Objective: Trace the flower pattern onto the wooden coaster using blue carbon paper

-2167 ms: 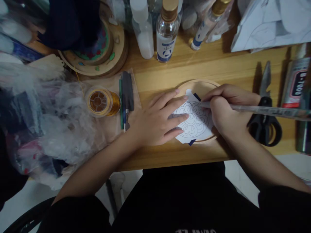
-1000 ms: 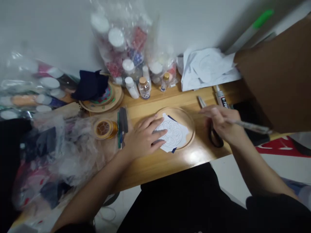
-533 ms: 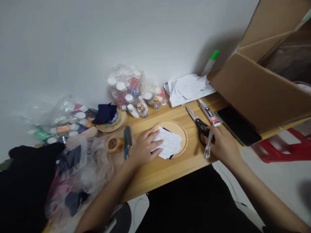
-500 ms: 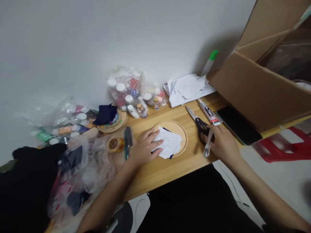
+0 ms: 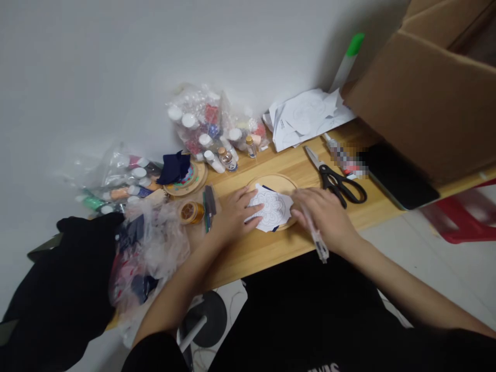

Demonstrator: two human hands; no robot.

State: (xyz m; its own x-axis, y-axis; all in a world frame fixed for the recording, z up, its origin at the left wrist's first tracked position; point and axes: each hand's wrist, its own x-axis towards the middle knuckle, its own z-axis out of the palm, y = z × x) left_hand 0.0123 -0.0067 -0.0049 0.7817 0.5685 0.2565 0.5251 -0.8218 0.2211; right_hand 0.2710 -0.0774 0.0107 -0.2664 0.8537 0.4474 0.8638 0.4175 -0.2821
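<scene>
Your left grip (image 5: 236, 213), spread wide, pins patterned paper (image 5: 272, 205) from nine o'clock on a wooden hoop (image 5: 284, 182); at three, your right grip (image 5: 325, 214) holds a pen (image 5: 319, 244). The paper is likely light and easily creased; take its edges.

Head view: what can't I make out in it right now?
All in the head view:
Paper pattern: left part covered by the left hand.
Round wooden board: right rim hidden by the right hand; much of its middle lies under the paper pattern.
Pen: upper end blurred against the fingers.
Glue tube: label lost to pixelation.
Cardboard box: cut off by the top and right edges.
</scene>
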